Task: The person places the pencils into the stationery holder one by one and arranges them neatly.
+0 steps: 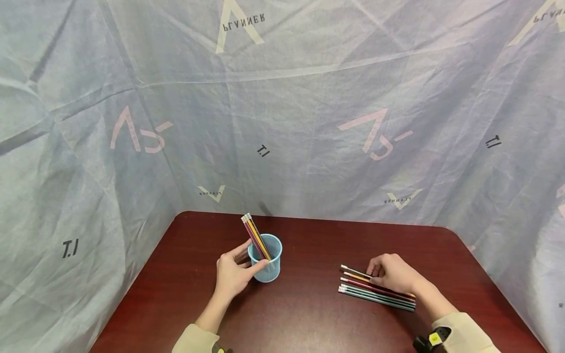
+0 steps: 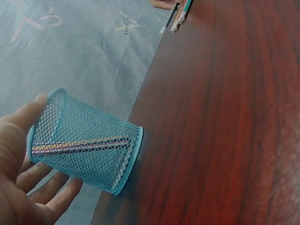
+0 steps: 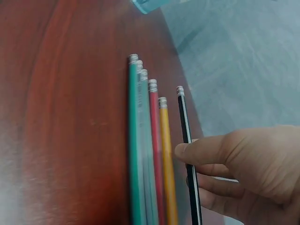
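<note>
A light-blue mesh pencil cup stands at the middle of the table, several pencils leaning inside it with their white eraser ends over the rim. My left hand holds the cup by its upper edge, thumb on the near side and fingers behind. To the right, my right hand pinches a black pencil between thumb and fingers. Beside it lie a yellow pencil, a red pencil and a few green pencils, roughly parallel. Part of the row is hidden under the right hand in the head view.
The dark red-brown table has rounded far corners. Grey printed cloth hangs behind it and along both sides. Between the cup and the loose pencils lies a stretch of bare tabletop.
</note>
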Tool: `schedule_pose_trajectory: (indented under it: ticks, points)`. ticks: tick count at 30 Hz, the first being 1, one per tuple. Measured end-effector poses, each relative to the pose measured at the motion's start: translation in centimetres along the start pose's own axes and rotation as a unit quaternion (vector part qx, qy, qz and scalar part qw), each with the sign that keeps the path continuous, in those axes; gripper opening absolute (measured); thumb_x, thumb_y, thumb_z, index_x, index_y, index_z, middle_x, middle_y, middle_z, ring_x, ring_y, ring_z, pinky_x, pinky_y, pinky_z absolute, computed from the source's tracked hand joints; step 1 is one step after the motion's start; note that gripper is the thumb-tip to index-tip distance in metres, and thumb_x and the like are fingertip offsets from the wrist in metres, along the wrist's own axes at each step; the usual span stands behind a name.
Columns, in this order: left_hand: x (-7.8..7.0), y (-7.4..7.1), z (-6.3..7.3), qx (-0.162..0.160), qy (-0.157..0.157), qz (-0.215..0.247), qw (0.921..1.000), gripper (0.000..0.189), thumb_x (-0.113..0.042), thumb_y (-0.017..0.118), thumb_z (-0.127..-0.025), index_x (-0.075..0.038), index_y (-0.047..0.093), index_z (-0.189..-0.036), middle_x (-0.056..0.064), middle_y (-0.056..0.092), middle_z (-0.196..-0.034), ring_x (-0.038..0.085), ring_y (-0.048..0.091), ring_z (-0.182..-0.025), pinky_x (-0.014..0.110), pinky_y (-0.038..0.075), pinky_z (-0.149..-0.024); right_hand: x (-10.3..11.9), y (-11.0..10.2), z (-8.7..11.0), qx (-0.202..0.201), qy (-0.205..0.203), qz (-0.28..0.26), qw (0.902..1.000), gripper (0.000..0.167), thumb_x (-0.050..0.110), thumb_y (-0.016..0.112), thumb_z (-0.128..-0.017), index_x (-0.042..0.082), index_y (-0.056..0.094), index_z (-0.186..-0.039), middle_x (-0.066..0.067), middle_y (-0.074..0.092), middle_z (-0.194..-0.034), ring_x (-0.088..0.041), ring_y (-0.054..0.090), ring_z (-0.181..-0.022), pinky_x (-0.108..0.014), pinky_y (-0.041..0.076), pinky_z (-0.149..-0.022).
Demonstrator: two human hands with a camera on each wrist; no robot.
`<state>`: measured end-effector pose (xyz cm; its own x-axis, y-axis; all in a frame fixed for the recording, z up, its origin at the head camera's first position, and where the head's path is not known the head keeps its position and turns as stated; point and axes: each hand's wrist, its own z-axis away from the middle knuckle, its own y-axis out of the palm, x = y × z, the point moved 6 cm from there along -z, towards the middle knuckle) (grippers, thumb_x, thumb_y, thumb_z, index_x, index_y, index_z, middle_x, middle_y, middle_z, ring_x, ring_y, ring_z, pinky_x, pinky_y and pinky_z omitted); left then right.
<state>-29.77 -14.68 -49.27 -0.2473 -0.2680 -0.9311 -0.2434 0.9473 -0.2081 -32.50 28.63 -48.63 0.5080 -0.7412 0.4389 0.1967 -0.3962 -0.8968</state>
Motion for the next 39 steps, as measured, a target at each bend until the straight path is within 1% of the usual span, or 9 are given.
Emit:
schedule_pose_trajectory:
  ticks: [6, 10, 14, 19, 22, 24, 29, 34, 39]
  points:
    - [-0.1, 0.0, -0.1, -0.002, 0.000, 0.000, 1.0000, 0.078, -0.024, 0.103, -0.069, -0.008, 0.072, -0.138, 0.019, 0.078, -0.123, 0.039, 0.077, -0.113, 0.046, 0.066, -0.089, 0.9, -2.1, -1.0, -0.032, 0.005, 0.006, 0.9995, 0.009, 0.012, 0.082, -0.093, 0.019, 0.077, -0.093, 0.014, 0.069, -0.079, 0.003, 0.061, -0.071, -0.022, 0.054, -0.062]
    - [0.0, 0.0, -0.1, -0.003, -0.002, -0.002, 1.0000, 0.077, -0.025, 0.103, -0.069, -0.008, 0.072, -0.138, 0.019, 0.079, -0.122, 0.036, 0.078, -0.112, 0.045, 0.067, -0.089, 1.9, -3.4, -2.0, -0.074, 0.007, 0.012, 0.9971, 0.010, 0.012, 0.083, -0.092, 0.020, 0.077, -0.094, 0.015, 0.070, -0.080, 0.004, 0.062, -0.072, -0.022, 0.053, -0.064]
    - [0.2, 0.0, -0.1, -0.006, -0.004, -0.004, 1.0000, 0.077, -0.025, 0.103, -0.069, -0.009, 0.073, -0.137, 0.018, 0.079, -0.121, 0.034, 0.078, -0.112, 0.043, 0.067, -0.089, 3.4, -3.9, -3.3, -0.123, 0.000, 0.012, 0.9923, 0.012, 0.013, 0.083, -0.092, 0.021, 0.077, -0.097, 0.015, 0.071, -0.082, 0.003, 0.064, -0.074, -0.023, 0.054, -0.066]
    - [0.2, 0.1, 0.0, -0.004, -0.008, -0.002, 1.0000, 0.077, -0.025, 0.103, -0.069, -0.010, 0.072, -0.138, 0.018, 0.079, -0.122, 0.034, 0.078, -0.112, 0.042, 0.067, -0.089, 5.6, -4.4, -4.9, -0.170, -0.014, -0.003, 0.9854, 0.012, 0.013, 0.083, -0.093, 0.022, 0.079, -0.101, 0.013, 0.075, -0.087, -0.003, 0.071, -0.081, -0.030, 0.060, -0.072]
    - [0.2, 0.1, 0.1, 0.000, -0.010, -0.001, 1.0000, 0.078, -0.027, 0.103, -0.070, -0.010, 0.072, -0.139, 0.017, 0.079, -0.123, 0.034, 0.078, -0.112, 0.042, 0.067, -0.089, 7.1, -4.8, -5.8, -0.188, -0.017, -0.012, 0.9819, 0.013, 0.014, 0.081, -0.095, 0.022, 0.079, -0.104, 0.012, 0.078, -0.091, -0.008, 0.074, -0.085, -0.032, 0.061, -0.074]
    - [0.2, 0.1, 0.1, -0.001, -0.011, 0.004, 0.9999, 0.077, -0.025, 0.103, -0.069, -0.010, 0.072, -0.138, 0.018, 0.079, -0.122, 0.034, 0.078, -0.112, 0.042, 0.067, -0.089, 8.1, -5.0, -6.3, -0.196, -0.018, -0.025, 0.9802, 0.013, 0.015, 0.081, -0.095, 0.021, 0.079, -0.106, 0.009, 0.080, -0.094, -0.011, 0.076, -0.088, -0.032, 0.062, -0.075]
    - [0.3, 0.1, 0.1, -0.007, -0.008, 0.018, 0.9998, 0.075, -0.020, 0.103, -0.069, -0.008, 0.073, -0.137, 0.018, 0.079, -0.119, 0.034, 0.079, -0.110, 0.043, 0.067, -0.088, 10.9, -5.4, -7.7, -0.211, -0.031, -0.070, 0.9745, 0.011, 0.013, 0.079, -0.096, 0.015, 0.079, -0.107, 0.004, 0.081, -0.095, -0.013, 0.078, -0.087, -0.031, 0.064, -0.076]
    - [0.2, 0.2, 0.1, -0.004, 0.000, 0.018, 0.9998, 0.075, -0.022, 0.103, -0.070, -0.009, 0.073, -0.137, 0.019, 0.079, -0.119, 0.034, 0.078, -0.111, 0.041, 0.067, -0.087, 13.1, -5.6, -8.9, -0.238, -0.048, -0.098, 0.9651, 0.012, 0.011, 0.079, -0.097, 0.010, 0.078, -0.109, 0.003, 0.081, -0.095, -0.013, 0.077, -0.087, -0.027, 0.065, -0.076]
    - [0.2, 0.2, 0.1, -0.006, 0.000, 0.018, 0.9998, 0.075, -0.021, 0.103, -0.069, -0.009, 0.073, -0.136, 0.019, 0.079, -0.119, 0.034, 0.079, -0.110, 0.043, 0.067, -0.087, 15.8, -5.9, -10.0, -0.256, -0.076, -0.137, 0.9539, 0.013, 0.010, 0.076, -0.099, 0.008, 0.073, -0.112, -0.001, 0.079, -0.098, -0.017, 0.077, -0.091, -0.029, 0.067, -0.081]
